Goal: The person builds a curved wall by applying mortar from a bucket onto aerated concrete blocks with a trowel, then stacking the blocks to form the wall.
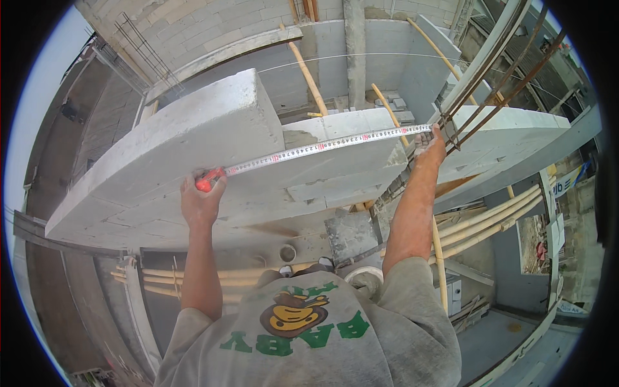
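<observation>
A tape measure with a red case and a white blade (322,147) stretches along the face of a white block wall (161,148). My left hand (201,197) is closed round the red case (210,179), against the wall's left part. At the other end, my right hand (431,147) pinches the blade's tip beside rusty steel bars (496,90). The blade runs nearly straight between my hands, rising slightly to the right. It passes just below the step where a taller block (219,109) ends and a lower course (351,122) begins.
Bamboo poles (307,77) lean behind the wall, and more bamboo poles (490,219) lie low on the right. By my feet stand a bucket (365,278) and a small round pot (287,253), near a grey slab (351,233). A concrete column (354,55) rises behind.
</observation>
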The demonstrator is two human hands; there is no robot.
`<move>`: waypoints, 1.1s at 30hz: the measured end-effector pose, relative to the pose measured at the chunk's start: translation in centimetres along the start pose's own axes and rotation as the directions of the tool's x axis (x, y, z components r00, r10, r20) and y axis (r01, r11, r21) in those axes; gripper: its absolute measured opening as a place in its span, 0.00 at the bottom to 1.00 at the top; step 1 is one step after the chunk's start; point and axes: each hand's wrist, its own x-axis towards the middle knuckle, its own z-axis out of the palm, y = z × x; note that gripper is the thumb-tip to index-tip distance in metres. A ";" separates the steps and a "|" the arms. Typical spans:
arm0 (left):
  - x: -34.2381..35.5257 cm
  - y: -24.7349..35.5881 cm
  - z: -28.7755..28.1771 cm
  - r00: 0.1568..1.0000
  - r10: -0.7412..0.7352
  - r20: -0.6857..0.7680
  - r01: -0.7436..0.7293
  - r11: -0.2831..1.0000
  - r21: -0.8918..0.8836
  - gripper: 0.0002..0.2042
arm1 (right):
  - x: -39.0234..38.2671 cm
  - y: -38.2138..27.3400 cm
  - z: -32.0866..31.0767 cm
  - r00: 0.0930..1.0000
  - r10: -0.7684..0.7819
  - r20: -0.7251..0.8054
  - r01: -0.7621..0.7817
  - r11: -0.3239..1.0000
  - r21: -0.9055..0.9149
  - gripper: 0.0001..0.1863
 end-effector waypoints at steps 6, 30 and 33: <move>-0.1 0.1 0.2 1.000 -0.022 -0.011 0.022 0.999 0.026 0.28 | 1.6 0.7 0.3 0.999 -0.041 0.008 0.040 0.993 0.107 0.11; -0.4 1.0 0.9 0.997 0.028 -0.071 -0.028 1.000 0.007 0.28 | 0.5 1.1 1.1 0.993 -0.097 -0.064 0.110 0.958 0.265 0.18; -0.3 1.0 0.8 0.999 0.017 -0.050 -0.015 0.999 0.030 0.28 | 0.6 1.0 0.5 0.995 -0.094 -0.028 0.098 0.956 0.278 0.17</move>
